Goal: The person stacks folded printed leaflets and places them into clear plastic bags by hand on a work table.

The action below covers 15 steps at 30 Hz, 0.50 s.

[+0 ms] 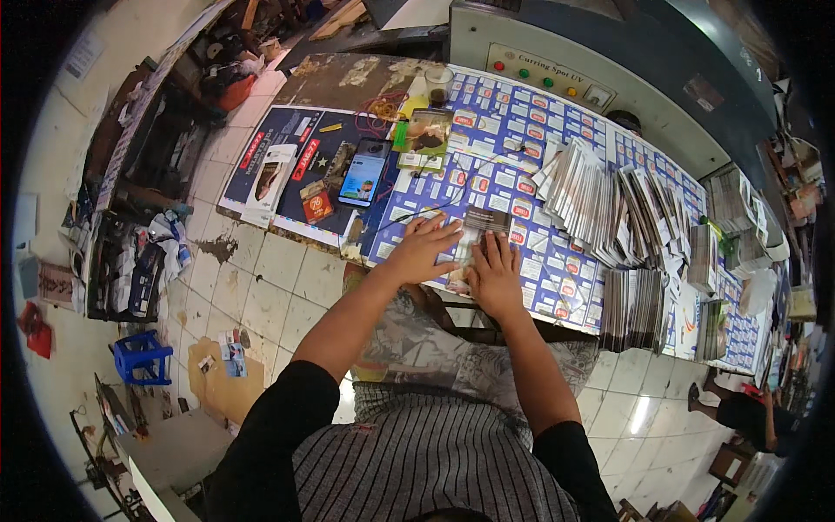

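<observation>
A small printed leaflet (487, 221) with a dark upper part lies near the table's front edge, partly covered by my hands. My left hand (426, 250) rests at its left side, fingers stretched toward it. Flat on its right side lies my right hand (497, 276), fingers extended and pressing down. Neither hand grips anything. Under the leaflet spreads a blue and white printed sheet (448, 184) that covers the table. Right of my hands, a large fanned pile of leaflets (578, 196) leans across the sheet, with an upright row of leaflets (632, 304) nearer the edge.
A lit phone (364, 178), a small orange and brown pack (317, 202) and a glass (438, 84) stand or lie to the left. Behind the table is a grey machine (609, 83) with buttons. A blue stool (142, 358) stands on the floor; another person (752, 413) is at far right.
</observation>
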### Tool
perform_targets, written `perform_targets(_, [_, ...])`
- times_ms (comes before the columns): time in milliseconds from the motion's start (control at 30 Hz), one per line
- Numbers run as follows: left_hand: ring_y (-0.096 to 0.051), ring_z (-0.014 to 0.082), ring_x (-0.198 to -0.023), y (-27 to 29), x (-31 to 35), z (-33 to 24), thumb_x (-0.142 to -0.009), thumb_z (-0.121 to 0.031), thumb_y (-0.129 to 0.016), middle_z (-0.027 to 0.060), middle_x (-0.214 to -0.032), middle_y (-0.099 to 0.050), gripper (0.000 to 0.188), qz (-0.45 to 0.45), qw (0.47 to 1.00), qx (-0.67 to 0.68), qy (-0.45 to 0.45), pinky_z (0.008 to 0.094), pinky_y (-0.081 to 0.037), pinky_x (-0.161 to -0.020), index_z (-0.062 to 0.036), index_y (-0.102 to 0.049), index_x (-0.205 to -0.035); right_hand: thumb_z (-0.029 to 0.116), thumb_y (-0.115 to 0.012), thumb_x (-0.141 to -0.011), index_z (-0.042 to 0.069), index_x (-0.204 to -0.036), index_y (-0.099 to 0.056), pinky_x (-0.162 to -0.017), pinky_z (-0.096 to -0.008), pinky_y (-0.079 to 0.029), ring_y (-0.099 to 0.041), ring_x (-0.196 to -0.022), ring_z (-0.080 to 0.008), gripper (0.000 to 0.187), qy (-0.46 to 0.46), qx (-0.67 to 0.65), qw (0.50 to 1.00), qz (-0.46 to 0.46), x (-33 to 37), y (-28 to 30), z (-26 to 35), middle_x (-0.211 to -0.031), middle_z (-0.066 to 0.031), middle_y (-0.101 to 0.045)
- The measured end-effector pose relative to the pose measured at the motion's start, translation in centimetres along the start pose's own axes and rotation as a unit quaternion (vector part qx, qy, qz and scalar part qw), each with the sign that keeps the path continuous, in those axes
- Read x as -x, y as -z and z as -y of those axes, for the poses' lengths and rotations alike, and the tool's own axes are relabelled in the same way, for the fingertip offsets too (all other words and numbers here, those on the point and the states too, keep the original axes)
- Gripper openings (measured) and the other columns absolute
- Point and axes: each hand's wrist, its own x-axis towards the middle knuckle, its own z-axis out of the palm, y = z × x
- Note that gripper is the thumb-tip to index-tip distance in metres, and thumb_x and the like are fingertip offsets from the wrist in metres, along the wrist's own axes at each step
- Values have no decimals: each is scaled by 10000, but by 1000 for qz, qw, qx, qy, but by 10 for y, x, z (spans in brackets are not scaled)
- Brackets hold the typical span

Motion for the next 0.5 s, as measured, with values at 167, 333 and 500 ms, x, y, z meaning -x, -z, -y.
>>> perform_targets(167, [-238, 296, -1497, 6, 2, 1, -872, -547, -653, 52, -1601, -343, 737, 20, 1000, 11, -11, 513, -153, -1191, -147, -483, -1468, 325, -576, -957, 76, -1340, -585, -1149, -634, -221, -286, -1452, -394, 456, -12, 11, 1000, -1, 0, 1, 4, -1542, -190, -366])
perform_targets(333, [-238, 289, -1498, 6, 2, 1, -846, -571, -669, 58, -1600, -343, 768, 22, 1000, 10, -16, 520, -147, -1189, -150, -491, -1463, 339, -576, -956, 87, -1339, -589, -1148, -632, -224, -294, -1448, -392, 459, -14, 11, 1000, -6, 1, 0, 4, -1538, -185, -374])
perform_targets(500, [-207, 288, -1508, 6, 2, 2, -828, -573, -690, 46, -1624, -297, 808, 41, 999, 12, -5, 510, -119, -1201, -147, -472, -1479, 337, -579, -953, 94, -1346, -584, -1149, -628, -227, -292, -1448, -393, 462, -13, 17, 1000, -9, 1, -1, 4, -1537, -181, -377])
